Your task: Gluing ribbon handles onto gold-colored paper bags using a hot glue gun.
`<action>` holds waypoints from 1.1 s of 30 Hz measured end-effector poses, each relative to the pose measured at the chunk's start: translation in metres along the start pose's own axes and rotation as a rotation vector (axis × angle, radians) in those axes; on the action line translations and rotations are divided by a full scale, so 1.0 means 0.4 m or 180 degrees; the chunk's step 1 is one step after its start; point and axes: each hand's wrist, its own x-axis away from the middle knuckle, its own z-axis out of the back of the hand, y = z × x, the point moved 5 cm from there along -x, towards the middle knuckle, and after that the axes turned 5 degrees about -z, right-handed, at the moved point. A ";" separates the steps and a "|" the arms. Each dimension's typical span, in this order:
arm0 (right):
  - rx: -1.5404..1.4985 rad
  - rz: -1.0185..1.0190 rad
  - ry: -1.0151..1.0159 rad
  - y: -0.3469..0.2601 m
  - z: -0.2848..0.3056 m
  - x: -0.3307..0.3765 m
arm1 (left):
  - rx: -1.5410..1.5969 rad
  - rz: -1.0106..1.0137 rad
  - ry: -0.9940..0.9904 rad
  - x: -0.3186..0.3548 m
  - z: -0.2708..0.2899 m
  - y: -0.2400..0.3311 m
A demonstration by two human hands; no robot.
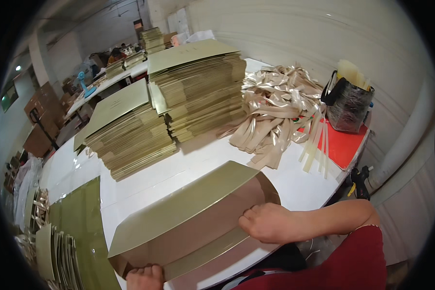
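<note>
A worker presses a flattened gold paper bag [188,217] against the near edge of a white desk [295,186], apparently midway through folding or creasing it. The right hand [268,222] lies palm-down on the bag's right end with fingers curled loosely, pressing rather than gripping. The left hand [145,277] meets the bag's near left corner at the bottom of the frame; only its knuckles show, and whether it pinches the edge or merely steadies it cannot be told.

The bag lies at a slant, left end nearest the worker. Its outer face is a matte olive-gold, while a long flap looks turned back to expose a paler, pinkish-brown inner face, with a straight crease running the length between them. Judging from this, the next move calls for holding the sheet flat at both ends while the fold is run down firmly, keeping the edges aligned so the crease stays true.

Behind the bag, two tall stacks of flat gold bags [179,96] stand side by side in the middle of the desk. To their right sprawls a heap of champagne-coloured ribbon [275,104], with pale sticks [316,142] lying partly across a red mat [345,145] and a black bag [348,104] at the desk's far corner.
</note>
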 end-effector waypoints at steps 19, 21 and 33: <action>-0.0353 -0.1146 0.2035 0.434 -0.088 -0.063 | -0.0462 -0.1482 0.3389 -0.171 -0.206 -0.085; 0.0412 -0.0623 0.1853 0.420 -0.136 -0.049 | -0.0312 -0.1070 0.3260 -0.172 -0.194 -0.080; -0.3165 0.0432 0.2930 0.036 -0.012 0.043 | 0.5338 -0.0620 0.0995 -0.296 -0.150 0.273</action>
